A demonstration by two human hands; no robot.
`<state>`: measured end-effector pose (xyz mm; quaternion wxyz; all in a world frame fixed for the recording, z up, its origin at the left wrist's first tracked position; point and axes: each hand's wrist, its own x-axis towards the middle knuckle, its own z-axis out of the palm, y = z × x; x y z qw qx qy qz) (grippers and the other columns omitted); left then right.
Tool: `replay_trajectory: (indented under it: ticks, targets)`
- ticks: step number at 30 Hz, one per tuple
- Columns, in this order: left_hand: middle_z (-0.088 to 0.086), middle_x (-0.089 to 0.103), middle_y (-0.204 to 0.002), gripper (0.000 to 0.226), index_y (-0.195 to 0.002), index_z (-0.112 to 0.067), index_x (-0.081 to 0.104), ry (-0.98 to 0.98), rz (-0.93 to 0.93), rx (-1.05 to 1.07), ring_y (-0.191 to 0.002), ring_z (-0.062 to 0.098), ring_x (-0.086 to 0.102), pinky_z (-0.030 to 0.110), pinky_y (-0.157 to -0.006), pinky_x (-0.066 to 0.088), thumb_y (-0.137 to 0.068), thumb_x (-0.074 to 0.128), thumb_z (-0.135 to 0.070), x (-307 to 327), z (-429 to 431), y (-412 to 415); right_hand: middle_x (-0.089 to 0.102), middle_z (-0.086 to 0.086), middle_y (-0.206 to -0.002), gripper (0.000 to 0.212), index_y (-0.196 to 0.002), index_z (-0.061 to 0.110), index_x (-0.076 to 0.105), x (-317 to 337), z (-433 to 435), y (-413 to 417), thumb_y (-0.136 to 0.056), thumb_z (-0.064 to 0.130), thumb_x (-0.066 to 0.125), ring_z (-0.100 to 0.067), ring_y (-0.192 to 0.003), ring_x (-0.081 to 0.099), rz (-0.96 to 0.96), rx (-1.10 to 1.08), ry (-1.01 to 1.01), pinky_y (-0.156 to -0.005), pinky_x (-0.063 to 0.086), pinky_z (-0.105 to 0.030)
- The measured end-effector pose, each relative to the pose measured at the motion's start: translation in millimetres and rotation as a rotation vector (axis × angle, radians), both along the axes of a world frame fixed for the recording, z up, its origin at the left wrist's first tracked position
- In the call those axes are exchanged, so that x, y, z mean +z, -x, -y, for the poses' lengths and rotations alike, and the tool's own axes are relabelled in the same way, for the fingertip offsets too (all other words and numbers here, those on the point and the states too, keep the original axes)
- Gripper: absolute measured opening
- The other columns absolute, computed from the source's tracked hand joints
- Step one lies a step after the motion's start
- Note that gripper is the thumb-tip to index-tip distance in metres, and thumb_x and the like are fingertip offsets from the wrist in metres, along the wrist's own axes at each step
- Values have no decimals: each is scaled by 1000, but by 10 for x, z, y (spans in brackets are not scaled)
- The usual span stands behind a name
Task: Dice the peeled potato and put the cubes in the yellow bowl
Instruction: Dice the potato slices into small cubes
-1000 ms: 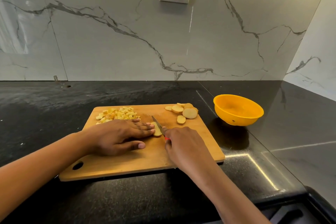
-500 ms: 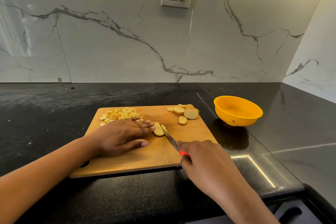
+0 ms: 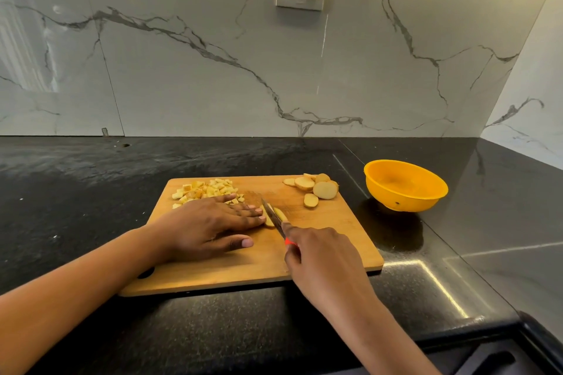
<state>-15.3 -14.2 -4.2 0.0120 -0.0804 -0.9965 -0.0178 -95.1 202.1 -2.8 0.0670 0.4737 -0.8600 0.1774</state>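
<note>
Potato strips [image 3: 281, 214], pale and peeled, lie just past my hands. My right hand [image 3: 323, 265] grips the red-handled knife [image 3: 274, 218], its blade between them; my left hand [image 3: 210, 222] presses them with straight fingers. Farther along the rectangular wooden cutting board [image 3: 335, 240] sit diced cubes [image 3: 207, 189] left, round slices [image 3: 316, 187] right. The round yellow plastic bowl [image 3: 405, 202] stands beside the board's far right corner.

text: none legible | labels: none | numbers: none

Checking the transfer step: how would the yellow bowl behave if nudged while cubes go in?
The yellow bowl looks like thin plastic and appears empty, so probably light. It sits on the glossy counter, so it may slide. Its sides narrow to a small base, so a rim push could tip it.
</note>
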Motion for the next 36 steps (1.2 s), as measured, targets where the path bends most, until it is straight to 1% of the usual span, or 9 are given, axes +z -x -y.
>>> replay_trajectory:
  ticks: [6,11,14,21,24,27,29,33,36]
  targets:
    - [-27,18,-147,76,-142,-41,14,31,2,-3,-135,-17,8,10,-109,-9,-79,-6,-79,-2,4,4,60,0,-117,47,-148,27,28,-36,123,-50,-102,31,36,-19,-100,56,-37,-2,-63,-72,39,-29]
    - [-25,21,-148,73,-142,-42,16,31,-7,-5,-136,-16,9,14,-111,-8,-81,-3,-78,-17,20,4,60,1,-118,48,-150,26,25,-72,128,-46,-103,31,33,-19,-102,56,-59,-11,-75,-77,43,-30]
    - [-25,22,-148,73,-142,-41,18,29,-18,-10,-136,-15,10,15,-112,-7,-82,-1,-78,-21,25,6,59,-1,-119,48,-149,25,25,-65,151,-36,-103,28,36,-20,-103,55,-69,-17,-111,-73,40,-30]
    - [-24,21,-147,74,-142,-38,18,33,-18,-14,-136,-16,10,19,-114,-8,-82,-2,-78,-10,15,3,58,-6,-117,38,-139,18,42,87,282,-9,-101,21,42,-24,-104,55,-84,-12,-208,-67,35,-30]
    - [-24,19,-147,77,-142,-39,16,44,-17,-15,-135,-17,7,17,-112,-12,-79,-6,-79,-2,-3,4,58,-5,-115,45,-145,19,32,83,123,-60,-101,21,41,-22,-101,55,-85,19,-231,-64,34,-29]
    - [-27,16,-147,79,-142,-40,14,38,2,-8,-134,-18,4,12,-108,-16,-77,-8,-80,16,-13,4,58,-3,-111,57,-152,21,15,73,-150,-149,-101,21,41,-20,-86,48,-67,53,-262,-54,29,-25]
    - [-26,16,-146,80,-141,-40,15,35,3,-8,-135,-16,6,13,-109,-15,-76,-8,-80,17,-17,2,59,-1,-110,55,-152,24,14,100,-308,-200,-102,24,37,-18,-84,45,-30,71,-247,-53,29,-23]
    - [-25,23,-146,76,-141,-40,20,-16,-15,-10,-135,-15,12,16,-113,-5,-80,-3,-80,-2,-9,-3,61,5,-107,45,-147,32,29,185,-553,-264,-102,34,34,-16,-94,56,-9,90,-147,-61,38,-25]
    - [-26,30,-143,71,-139,-40,27,-70,-63,2,-133,-17,18,18,-115,2,-83,5,-78,-15,-9,-9,62,8,-104,47,-147,37,28,261,-583,-227,-101,38,34,-13,-80,51,-35,58,-66,-58,36,-22]
